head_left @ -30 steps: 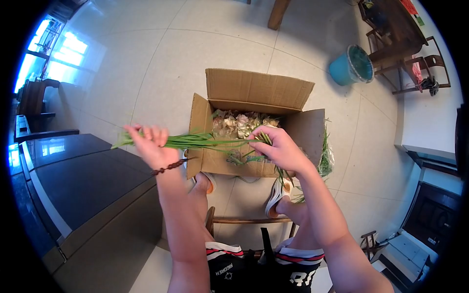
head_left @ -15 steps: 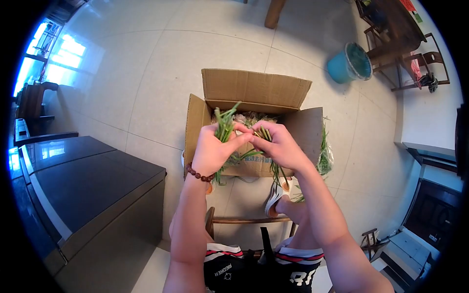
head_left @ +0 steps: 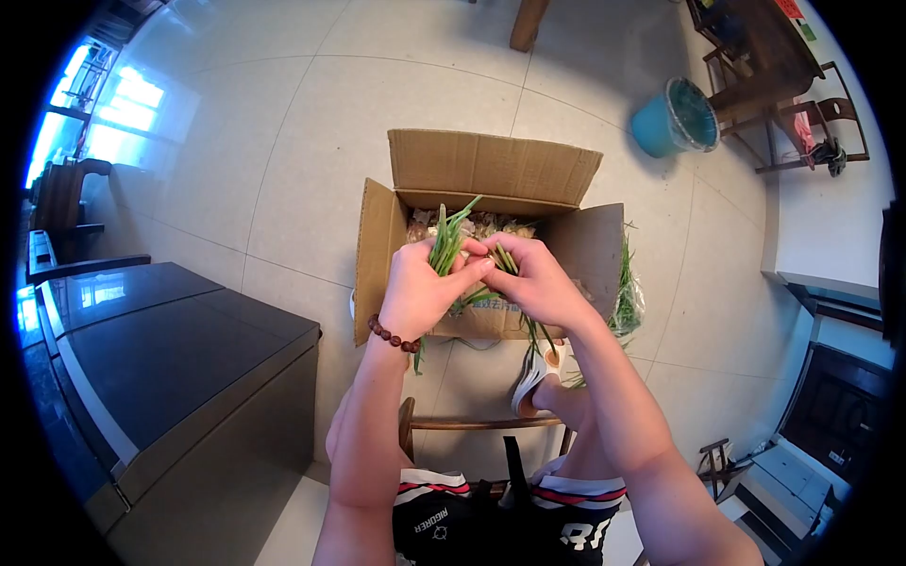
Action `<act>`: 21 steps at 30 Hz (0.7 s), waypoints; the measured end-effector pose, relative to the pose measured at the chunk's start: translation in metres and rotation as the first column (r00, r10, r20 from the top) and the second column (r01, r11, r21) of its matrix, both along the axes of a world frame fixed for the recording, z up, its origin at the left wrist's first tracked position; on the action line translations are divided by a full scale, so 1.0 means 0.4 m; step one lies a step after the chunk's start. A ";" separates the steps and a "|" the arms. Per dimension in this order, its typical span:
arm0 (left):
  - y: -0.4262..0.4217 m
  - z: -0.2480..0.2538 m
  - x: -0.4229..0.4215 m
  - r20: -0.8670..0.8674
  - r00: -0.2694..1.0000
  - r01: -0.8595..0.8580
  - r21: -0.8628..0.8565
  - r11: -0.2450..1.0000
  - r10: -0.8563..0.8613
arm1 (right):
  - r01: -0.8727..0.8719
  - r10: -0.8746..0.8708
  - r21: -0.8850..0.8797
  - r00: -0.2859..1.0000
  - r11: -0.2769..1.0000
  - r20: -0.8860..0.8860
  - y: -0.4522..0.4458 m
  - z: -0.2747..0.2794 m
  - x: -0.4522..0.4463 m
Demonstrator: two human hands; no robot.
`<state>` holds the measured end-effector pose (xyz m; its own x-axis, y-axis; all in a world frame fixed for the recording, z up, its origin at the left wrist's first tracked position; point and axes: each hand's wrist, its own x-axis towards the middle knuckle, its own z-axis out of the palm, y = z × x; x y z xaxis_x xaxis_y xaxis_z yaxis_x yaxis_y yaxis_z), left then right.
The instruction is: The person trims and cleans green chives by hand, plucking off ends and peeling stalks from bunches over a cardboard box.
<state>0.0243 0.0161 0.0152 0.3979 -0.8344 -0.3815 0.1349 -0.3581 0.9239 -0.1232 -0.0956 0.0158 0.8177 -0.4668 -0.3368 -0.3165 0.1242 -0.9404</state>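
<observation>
Over an open cardboard box (head_left: 495, 168), my left hand (head_left: 425, 288) is closed around a bunch of green stems (head_left: 451, 243), whose ends stick up past the fingers and hang below the palm. My right hand (head_left: 540, 283) grips a second bunch of green stems (head_left: 506, 259), with thin leaves trailing under it. The fingertips of both hands meet or nearly meet above the box; what lies between them is too small to tell. Pale, crumpled scraps (head_left: 486, 224) lie inside the box, partly hidden by the hands.
A plastic bag with green stalks (head_left: 626, 307) lies against the box's right side. A blue lined bucket (head_left: 675, 123) stands at the upper right near wooden furniture (head_left: 764, 75). A dark cabinet (head_left: 189, 349) is at the left. My sandalled foot (head_left: 536, 377) is below the box.
My left hand, first stretched out to the left along the long stems with fingers apart, has come in beside my right hand and closed on the bunch. My right hand has barely moved.
</observation>
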 end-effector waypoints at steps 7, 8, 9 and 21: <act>0.000 0.005 0.000 0.017 0.999 0.048 0.025 0.999 -0.048 | -0.040 0.040 -0.054 0.999 0.998 -0.005 0.002 -0.019 0.001; -0.001 0.011 0.000 -0.004 0.998 0.065 0.068 0.996 -0.065 | -0.041 0.041 -0.054 0.999 0.998 -0.005 0.003 -0.024 0.001; -0.001 0.007 0.000 -0.004 0.998 0.064 0.068 0.996 -0.064 | -0.037 0.037 -0.031 0.999 0.999 -0.005 0.005 -0.029 0.001; -0.004 -0.016 -0.014 -0.023 1.000 0.017 -0.028 0.999 -0.017 | 0.008 -0.008 0.005 1.000 1.000 0.027 0.022 -0.022 0.009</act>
